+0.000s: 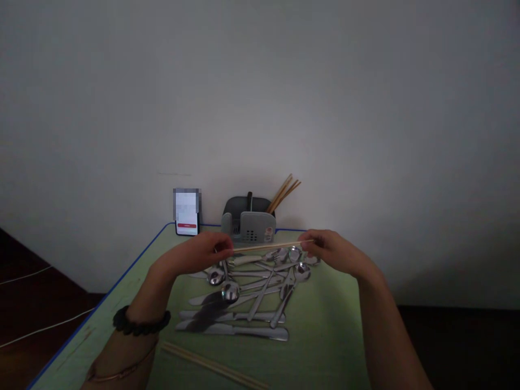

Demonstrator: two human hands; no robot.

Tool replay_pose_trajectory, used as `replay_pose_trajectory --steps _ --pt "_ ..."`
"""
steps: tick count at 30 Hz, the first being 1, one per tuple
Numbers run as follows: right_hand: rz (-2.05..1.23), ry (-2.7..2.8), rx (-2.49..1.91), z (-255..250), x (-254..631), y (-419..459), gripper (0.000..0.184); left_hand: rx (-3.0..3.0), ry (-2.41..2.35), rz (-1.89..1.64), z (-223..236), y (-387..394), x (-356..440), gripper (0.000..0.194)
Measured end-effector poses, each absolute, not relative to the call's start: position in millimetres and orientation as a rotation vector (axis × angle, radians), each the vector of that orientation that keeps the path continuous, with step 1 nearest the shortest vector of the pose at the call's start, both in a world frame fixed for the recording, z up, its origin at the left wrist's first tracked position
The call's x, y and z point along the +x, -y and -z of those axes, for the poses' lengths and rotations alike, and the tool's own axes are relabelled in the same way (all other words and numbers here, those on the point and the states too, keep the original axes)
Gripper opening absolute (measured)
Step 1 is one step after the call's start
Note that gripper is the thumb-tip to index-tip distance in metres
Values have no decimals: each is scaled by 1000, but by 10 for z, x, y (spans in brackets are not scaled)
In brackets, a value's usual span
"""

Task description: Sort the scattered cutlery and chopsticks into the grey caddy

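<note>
Stretched level between my two hands is a pair of light wooden chopsticks [266, 247], raised over the table. My left hand [207, 251] pinches the left end, and my right hand [325, 248] pinches the right end. Below them lies a loose pile of steel cutlery: spoons [230, 292], forks and table knives [260, 332]. Behind the chopsticks stands a grey cutlery holder [258, 225]. Several brown chopsticks [284, 194] lean out of its right side, and a dark handle [249, 200] rises from its middle.
More light chopsticks [213, 367] lie on the green table [325, 346] near its front. A phone [187, 212] with a lit screen stands at the back left, against the pale wall [260, 97]. White cables [46, 327] run across the dark floor at left.
</note>
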State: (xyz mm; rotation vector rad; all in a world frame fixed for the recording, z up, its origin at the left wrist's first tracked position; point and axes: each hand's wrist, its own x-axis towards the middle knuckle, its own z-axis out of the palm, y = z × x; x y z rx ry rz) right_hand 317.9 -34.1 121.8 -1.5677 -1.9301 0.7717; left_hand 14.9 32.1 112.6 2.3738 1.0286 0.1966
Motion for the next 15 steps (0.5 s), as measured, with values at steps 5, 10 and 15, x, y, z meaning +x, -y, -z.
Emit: replay_pose_trajectory --steps 5,10,15 --pt "-875 1976 -1553 -1215 3157 363 27 2375 -1024 -137 -1072 -350 147 33" --pt "-855 2009 -1552 -1212 3165 354 26 2357 -1013 -129 -1026 -377 140 34" --pt "-902 2012 -1559 -1219 3158 365 22 2349 -1021 -131 -1040 -372 159 32"
